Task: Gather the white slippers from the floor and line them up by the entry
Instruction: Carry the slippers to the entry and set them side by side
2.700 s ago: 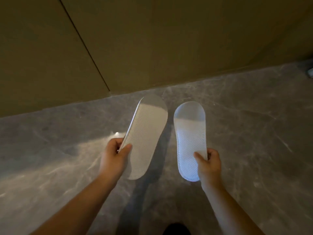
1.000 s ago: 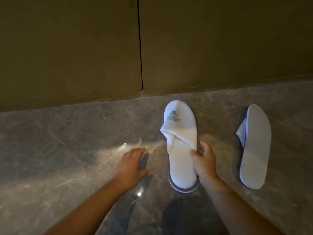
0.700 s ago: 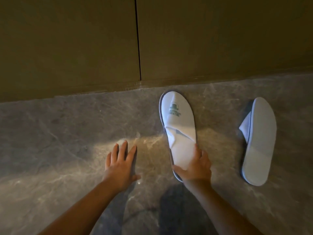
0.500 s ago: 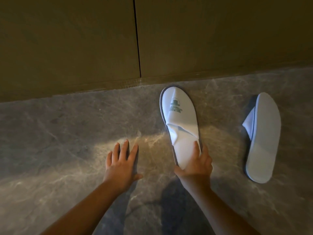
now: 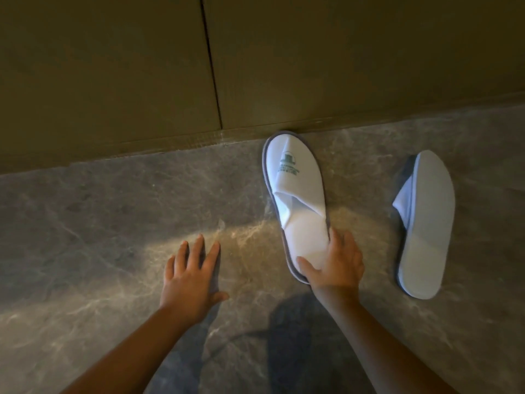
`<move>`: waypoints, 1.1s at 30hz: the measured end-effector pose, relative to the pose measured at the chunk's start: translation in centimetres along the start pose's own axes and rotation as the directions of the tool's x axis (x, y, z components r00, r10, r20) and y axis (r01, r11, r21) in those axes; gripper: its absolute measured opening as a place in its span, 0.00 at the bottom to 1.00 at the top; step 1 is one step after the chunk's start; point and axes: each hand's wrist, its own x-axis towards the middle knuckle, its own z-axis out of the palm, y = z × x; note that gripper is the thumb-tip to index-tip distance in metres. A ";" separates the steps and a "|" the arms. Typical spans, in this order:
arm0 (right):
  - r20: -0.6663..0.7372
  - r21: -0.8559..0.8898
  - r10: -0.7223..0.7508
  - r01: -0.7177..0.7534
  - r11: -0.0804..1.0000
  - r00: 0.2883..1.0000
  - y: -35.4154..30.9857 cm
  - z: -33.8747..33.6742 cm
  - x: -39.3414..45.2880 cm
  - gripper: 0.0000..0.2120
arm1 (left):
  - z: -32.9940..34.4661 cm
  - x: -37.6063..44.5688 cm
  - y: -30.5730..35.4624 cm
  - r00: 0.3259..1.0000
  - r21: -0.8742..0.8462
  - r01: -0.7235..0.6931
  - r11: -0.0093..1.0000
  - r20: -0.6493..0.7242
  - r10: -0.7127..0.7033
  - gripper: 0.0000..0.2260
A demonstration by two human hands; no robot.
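A white slipper with a green logo (image 5: 298, 194) lies right side up on the grey marble floor, its toe touching the base of the brown wall. My right hand (image 5: 335, 265) rests on its heel, thumb on the insole and fingers along its right edge. A second white slipper (image 5: 426, 226) lies on its side to the right, sole showing, apart from my hand. My left hand (image 5: 190, 274) is spread flat on the floor to the left and holds nothing.
A brown panelled wall (image 5: 284, 66) with a vertical seam runs across the top of the view. The marble floor (image 5: 99, 223) has a bright patch of light by my left hand. My shadow falls at the bottom centre.
Both slippers went from my hands to the floor. My right hand turned the logo slipper upright and slid it forward until its toe reached the wall. My left hand settled flat on the floor.
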 end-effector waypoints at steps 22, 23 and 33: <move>-0.230 0.722 0.246 -0.004 0.691 0.941 7.2 -7.9 -1.2 0.06 | -5.8 -0.5 14.5 0.967 -0.632 -0.240 0.737 -0.223 0.124 0.23; -0.199 0.757 0.220 0.007 0.653 0.955 6.2 -8.1 -1.6 0.05 | -6.2 -0.5 15.1 0.974 -0.688 -0.219 0.692 -0.192 0.118 0.22; 0.103 0.878 -0.088 -0.050 0.475 0.991 -1.3 -6.9 -4.7 0.08 | -7.2 -1.6 11.2 0.991 -0.994 0.105 0.030 0.102 -0.083 0.14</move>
